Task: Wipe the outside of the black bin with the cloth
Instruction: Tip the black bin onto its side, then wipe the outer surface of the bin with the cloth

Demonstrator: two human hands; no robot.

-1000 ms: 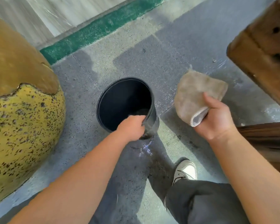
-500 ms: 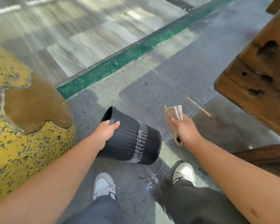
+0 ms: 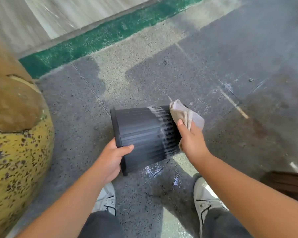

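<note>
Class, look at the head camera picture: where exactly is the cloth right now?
The cloth is right of centre, gripped in the right hand and pressed against the base end of the black bin, which the left hand holds sideways by its rim.

The bin (image 3: pixel 144 134) lies sideways between both hands, rim leftward, cloth (image 3: pixel 184 114) on its right end

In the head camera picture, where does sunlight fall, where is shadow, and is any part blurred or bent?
Head view: sunlit patches cross the grey floor beyond the black bin, which is held in shadow; the bin's ribbed side looks slightly smeared; the yellow speckled object bulges at the left edge, perhaps from wide-angle distortion; the top corners are soft.
</note>
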